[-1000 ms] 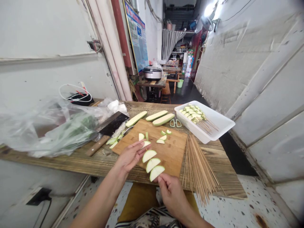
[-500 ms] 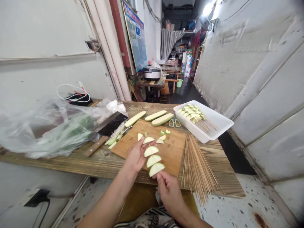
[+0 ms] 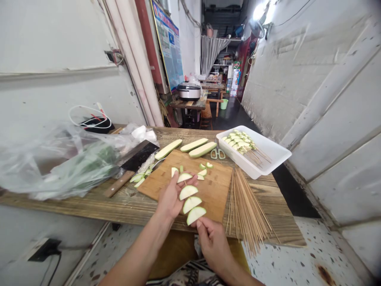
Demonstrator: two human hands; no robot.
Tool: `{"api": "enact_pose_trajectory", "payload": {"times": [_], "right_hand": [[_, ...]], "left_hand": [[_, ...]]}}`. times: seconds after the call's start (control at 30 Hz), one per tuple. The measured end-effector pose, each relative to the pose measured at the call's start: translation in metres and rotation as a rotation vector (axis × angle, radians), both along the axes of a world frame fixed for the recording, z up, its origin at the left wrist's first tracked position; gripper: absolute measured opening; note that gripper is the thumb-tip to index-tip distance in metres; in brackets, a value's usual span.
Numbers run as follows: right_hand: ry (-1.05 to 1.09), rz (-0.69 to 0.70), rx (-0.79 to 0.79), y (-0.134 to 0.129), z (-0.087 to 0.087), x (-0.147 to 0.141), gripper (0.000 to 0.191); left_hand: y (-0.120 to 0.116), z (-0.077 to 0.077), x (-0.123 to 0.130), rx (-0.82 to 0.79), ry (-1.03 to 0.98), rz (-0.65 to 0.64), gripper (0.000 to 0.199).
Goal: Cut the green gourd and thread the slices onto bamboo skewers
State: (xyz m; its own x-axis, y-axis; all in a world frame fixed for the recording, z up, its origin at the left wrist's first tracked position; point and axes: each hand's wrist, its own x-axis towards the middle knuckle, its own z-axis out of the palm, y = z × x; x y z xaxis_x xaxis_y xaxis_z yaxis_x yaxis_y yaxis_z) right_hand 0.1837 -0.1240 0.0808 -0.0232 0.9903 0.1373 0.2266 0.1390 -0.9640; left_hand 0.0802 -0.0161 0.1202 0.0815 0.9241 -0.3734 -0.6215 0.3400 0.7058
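Note:
My right hand [image 3: 212,243] pinches the lower end of a thin bamboo skewer [image 3: 185,194]. Several half-moon slices of pale green squash [image 3: 188,192] are threaded along it. My left hand [image 3: 170,197] is above the bamboo cutting board [image 3: 214,190], its fingers around the topmost slice [image 3: 184,177]. Small squash pieces [image 3: 203,172] lie on the board. Long squash strips [image 3: 194,145] lie on the wooden table [image 3: 89,200] behind it. The skewer's upper tip is hidden by the slices and my fingers.
A cleaver [image 3: 136,159] and a plastic bag of greens [image 3: 70,169] lie left of the board. Scissors [image 3: 217,153], a white tray of filled skewers [image 3: 268,153] and a fan of loose skewers [image 3: 247,210] lie right. White walls flank the table.
My left hand has moved up and closed around the top slice, which now sits in line with the others on the skewer. My right hand stays almost still.

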Motion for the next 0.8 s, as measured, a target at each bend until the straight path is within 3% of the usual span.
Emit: {"api": "enact_pose_trajectory", "payload": {"times": [0.43, 0.63, 0.8], "right_hand": [[0.001, 0.008, 0.01, -0.004, 0.001, 0.005, 0.031], [-0.007, 0.017, 0.015, -0.004, -0.001, 0.006, 0.028], [-0.028, 0.014, 0.027, -0.003, 0.0, 0.005, 0.027]], "left_hand": [[-0.005, -0.003, 0.002, 0.152, 0.154, 0.03, 0.017], [-0.006, -0.003, 0.004, 0.161, 0.19, 0.084, 0.027], [-0.006, -0.012, 0.006, 0.189, 0.21, 0.095, 0.032]]}}
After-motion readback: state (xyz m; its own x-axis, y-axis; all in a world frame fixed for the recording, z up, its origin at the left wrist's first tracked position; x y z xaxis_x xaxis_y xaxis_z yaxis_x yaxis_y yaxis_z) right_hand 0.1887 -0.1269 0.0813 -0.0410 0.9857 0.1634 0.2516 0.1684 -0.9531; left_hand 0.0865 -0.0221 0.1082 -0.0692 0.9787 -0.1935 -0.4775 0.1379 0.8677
